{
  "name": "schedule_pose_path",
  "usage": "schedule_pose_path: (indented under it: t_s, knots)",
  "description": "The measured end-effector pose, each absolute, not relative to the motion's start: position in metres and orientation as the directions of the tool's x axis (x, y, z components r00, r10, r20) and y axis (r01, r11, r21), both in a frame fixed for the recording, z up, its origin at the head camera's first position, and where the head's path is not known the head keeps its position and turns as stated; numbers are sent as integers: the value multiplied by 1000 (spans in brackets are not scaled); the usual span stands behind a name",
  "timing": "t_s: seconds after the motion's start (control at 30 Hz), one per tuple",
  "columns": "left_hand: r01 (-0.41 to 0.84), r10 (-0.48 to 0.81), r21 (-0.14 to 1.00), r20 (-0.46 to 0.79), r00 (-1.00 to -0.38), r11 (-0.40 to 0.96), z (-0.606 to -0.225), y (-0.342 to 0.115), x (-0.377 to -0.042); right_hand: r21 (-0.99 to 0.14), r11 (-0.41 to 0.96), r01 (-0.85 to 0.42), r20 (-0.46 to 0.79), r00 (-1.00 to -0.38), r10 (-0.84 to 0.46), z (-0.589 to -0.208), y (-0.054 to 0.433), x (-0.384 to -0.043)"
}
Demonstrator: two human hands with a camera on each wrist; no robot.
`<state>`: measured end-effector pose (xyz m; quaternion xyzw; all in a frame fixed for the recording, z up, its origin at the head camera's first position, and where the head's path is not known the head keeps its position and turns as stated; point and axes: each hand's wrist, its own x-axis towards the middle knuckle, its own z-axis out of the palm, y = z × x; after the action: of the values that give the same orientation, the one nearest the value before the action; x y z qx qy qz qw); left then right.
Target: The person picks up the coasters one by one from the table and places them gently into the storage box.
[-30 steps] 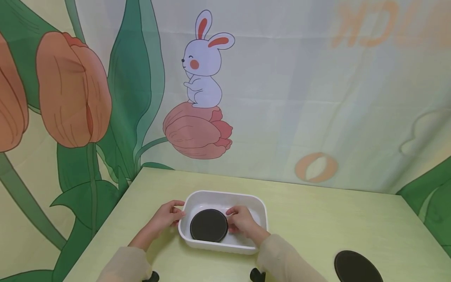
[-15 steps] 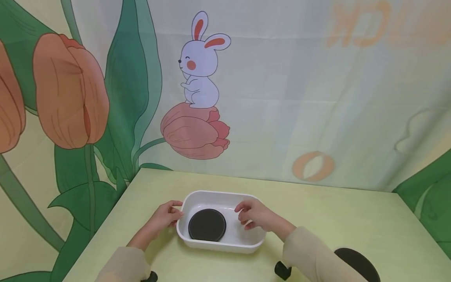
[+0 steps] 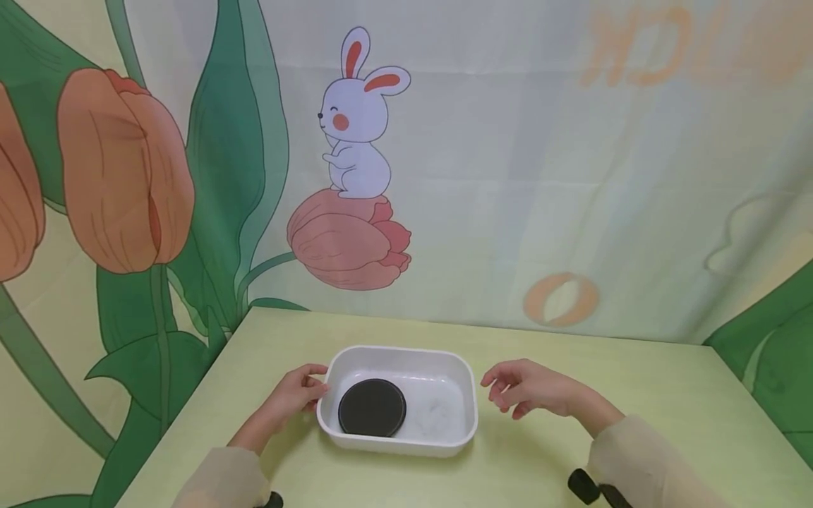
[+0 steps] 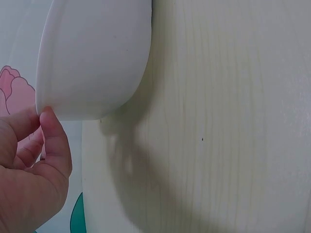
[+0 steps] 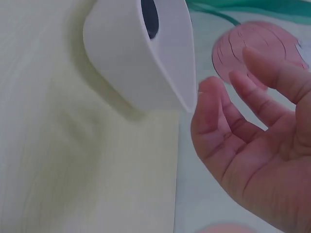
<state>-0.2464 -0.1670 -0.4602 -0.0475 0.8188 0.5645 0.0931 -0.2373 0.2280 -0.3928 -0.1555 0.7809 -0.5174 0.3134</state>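
A white rectangular tray [image 3: 438,416] with rounded corners sits on the table, and a flat black disc [image 3: 372,408] lies in its left half. My left hand [image 3: 293,391] pinches the tray's left rim; in the left wrist view the thumb and a fingertip [image 4: 48,119] meet at the rim's edge. Just beyond the right end of the tray, my right hand [image 3: 533,386] hovers over the table with fingers loosely bent and nothing in them. The right wrist view shows its fingers [image 5: 209,104] close to the tray's rim.
The pale yellow table [image 3: 654,395] meets a hanging printed cloth [image 3: 476,176] at its back edge. Black wrist straps with small mounts [image 3: 583,487] show near both sleeves. Table surface extends to the right of the tray.
My right hand has lifted out of the tray and moved right, past its rim, leaving the disc inside. A second black disc at lower right is now hidden by my sleeve. The left hand stays.
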Motion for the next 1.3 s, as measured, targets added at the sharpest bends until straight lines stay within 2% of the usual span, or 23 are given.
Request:
schedule_pose_path:
  t_s: [0.33, 0.77, 1.13, 1.3]
  knots:
    - [-175, 21, 919, -195, -980, 354, -461, -166, -245, -899, 433, 60, -311, -786, -535, -395, 301, -228]
    - [-177, 19, 918, -196, -980, 354, -463, -167, -245, -885, 452, 109, -335, -824, -457, -416, 380, -211]
    - [-182, 20, 918, -202, -979, 351, -461, -166, -244, -816, 551, 176, -412, -846, -339, -441, 413, -197]
    - [-190, 20, 917, -210, -978, 350, -461, -167, -245, -777, 607, 170, -411, -866, -284, -453, 421, -192]
